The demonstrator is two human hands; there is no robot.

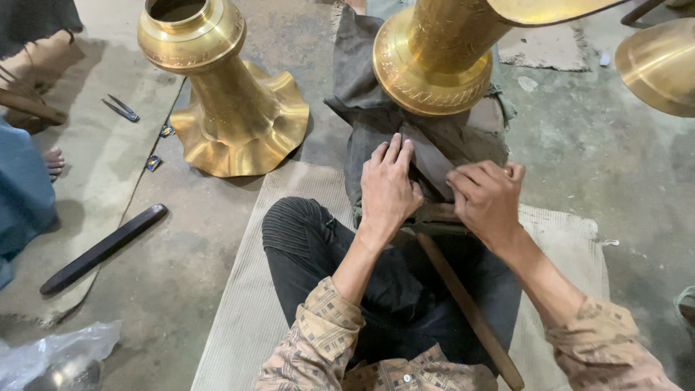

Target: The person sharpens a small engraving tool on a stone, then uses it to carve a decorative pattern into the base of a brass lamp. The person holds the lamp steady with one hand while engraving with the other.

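On the concrete floor, left hand (pixel 389 190) lies flat, fingers together, on dark grey folded cloth (pixel 434 156). Right hand (pixel 486 199) pinches the cloth's edge below an engraved brass vessel (pixel 434 58).

This looks like a metalworker's floor workshop, probably for brassware. The ground is rough, stained grey concrete (pixel 601 152), and the work is done sitting on it, on a ribbed beige woven mat (pixel 239 304). Several large, shiny golden brass vessels stand or lie about: one upturned with a wavy flared rim (pixel 232 108), one engraved with fine patterns and resting on a dark grey crumpled cloth (pixel 434 58), and part of a third at the right edge (pixel 662 65). Tools lie loose: a long dark flat bar (pixel 105 247), small metal snips (pixel 121 108) and a wooden handle (pixel 470 311).
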